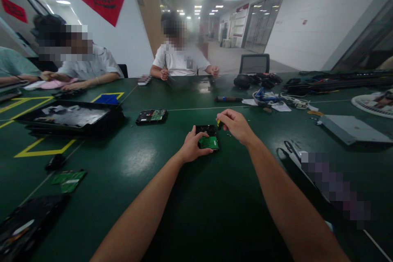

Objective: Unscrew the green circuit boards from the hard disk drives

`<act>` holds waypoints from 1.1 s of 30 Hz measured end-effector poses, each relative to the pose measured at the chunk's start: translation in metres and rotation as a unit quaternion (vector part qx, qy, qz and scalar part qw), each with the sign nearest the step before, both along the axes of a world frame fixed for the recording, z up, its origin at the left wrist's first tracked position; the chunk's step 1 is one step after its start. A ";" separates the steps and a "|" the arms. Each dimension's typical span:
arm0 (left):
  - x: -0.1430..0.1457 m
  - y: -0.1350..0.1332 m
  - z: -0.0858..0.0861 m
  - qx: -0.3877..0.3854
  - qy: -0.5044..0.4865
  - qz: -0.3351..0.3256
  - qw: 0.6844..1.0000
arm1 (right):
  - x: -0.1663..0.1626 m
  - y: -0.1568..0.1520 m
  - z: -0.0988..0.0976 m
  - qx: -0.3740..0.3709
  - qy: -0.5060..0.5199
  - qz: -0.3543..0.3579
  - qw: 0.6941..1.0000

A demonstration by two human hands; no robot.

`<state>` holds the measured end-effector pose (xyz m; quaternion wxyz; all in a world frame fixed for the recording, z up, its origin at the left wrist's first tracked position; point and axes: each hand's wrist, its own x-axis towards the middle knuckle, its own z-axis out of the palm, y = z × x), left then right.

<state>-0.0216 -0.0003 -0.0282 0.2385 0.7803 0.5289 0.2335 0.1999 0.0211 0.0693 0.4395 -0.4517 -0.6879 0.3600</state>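
A black hard drive with a green circuit board on top lies on the dark green table in front of me. My left hand grips its left side, thumb laid along the near edge. My right hand is closed around a small tool with a yellow handle, its tip over the drive's far right corner. A few tiny screws lie on the table just right of the drive.
A second drive lies further left, beside a black tray. Loose green boards sit near left. A screwdriver, a bowl, cables and a grey plate are on the right. Two people sit across.
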 end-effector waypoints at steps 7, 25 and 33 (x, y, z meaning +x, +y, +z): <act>0.000 0.001 0.000 0.001 0.004 -0.001 1.000 | -0.007 -0.003 -0.002 -0.009 0.002 0.005 1.000; -0.001 0.000 0.002 -0.008 0.000 0.002 1.000 | -0.008 -0.003 -0.003 -0.003 -0.045 -0.064 0.997; -0.002 0.001 0.001 -0.025 0.001 0.002 1.000 | 0.022 0.004 0.013 0.044 -0.001 -0.136 0.990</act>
